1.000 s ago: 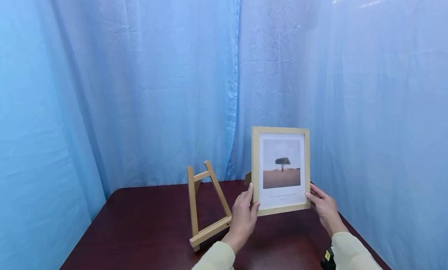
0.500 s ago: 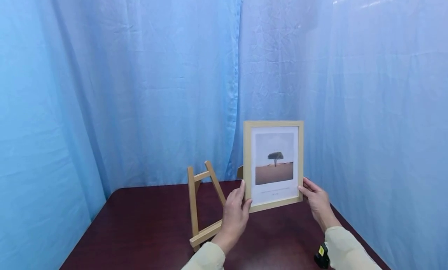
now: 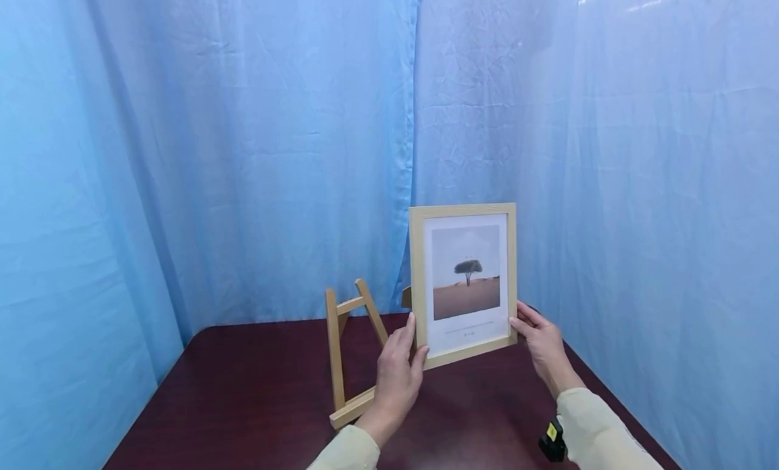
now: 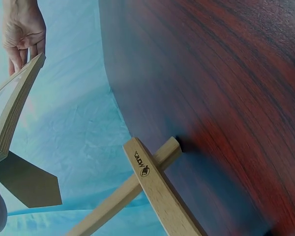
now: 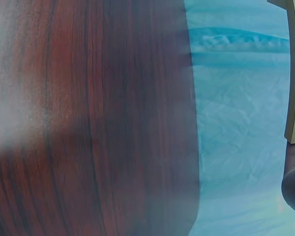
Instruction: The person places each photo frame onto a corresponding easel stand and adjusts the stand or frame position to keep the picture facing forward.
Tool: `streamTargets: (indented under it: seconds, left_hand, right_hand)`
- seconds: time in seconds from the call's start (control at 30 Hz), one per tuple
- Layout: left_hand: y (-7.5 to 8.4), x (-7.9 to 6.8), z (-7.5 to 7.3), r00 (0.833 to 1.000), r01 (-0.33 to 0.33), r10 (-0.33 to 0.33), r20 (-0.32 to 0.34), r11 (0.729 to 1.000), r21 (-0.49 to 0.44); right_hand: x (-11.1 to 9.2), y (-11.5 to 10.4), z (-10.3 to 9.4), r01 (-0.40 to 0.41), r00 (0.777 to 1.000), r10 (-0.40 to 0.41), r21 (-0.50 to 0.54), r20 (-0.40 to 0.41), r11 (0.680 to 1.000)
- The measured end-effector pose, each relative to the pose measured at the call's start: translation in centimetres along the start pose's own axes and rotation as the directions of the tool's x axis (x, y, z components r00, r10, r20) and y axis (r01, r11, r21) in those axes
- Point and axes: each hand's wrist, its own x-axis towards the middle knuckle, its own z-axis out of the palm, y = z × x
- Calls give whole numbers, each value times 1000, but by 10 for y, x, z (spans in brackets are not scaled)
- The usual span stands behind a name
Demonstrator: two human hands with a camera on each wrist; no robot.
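A picture frame [image 3: 465, 280] with a light wood border and a print of a tree is held upright, slightly tilted, above the table. My left hand [image 3: 397, 375] grips its lower left edge, thumb in front and fingers behind. At the lower right edge, my right hand [image 3: 543, 341] pinches the border the same way. A brown stand flap [image 4: 32, 182] sticks out behind the frame in the left wrist view. Left of the frame stands a small wooden easel [image 3: 335, 348], its right lower part hidden behind my left hand and forearm.
The dark red-brown table [image 3: 255, 382] has a rounded far left corner. Blue curtains [image 3: 292, 152] hang close behind and at both sides. A black device with a yellow label [image 3: 552, 437] sits at my right wrist.
Both hands have carried the picture frame to the left and slightly up, closer to the easel. My left forearm now covers more of the easel's ledge. The easel stays in place.
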Motion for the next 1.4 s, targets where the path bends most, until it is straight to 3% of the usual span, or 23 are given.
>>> streamTargets:
  seconds: [0.2,0.47,1.07,1.4]
  left_hand:
    - [-2,-2,-4,1000,-11,11,-13,1000,2]
    - [0,-7,-11,996,-74,75,-53,997,11]
    - [-1,-14,-26,994,-66,71,-87,996,65]
    - [-3,-15,-29,986,-97,107,-126,992,84]
  right_hand:
    - [0,0,5,14,1000,-14,-10,12,1000]
    - [1,-2,12,22,999,-21,-28,36,999]
    - [4,-7,32,48,994,-43,-41,99,998]
    - [8,-3,40,69,992,-68,-1,109,998]
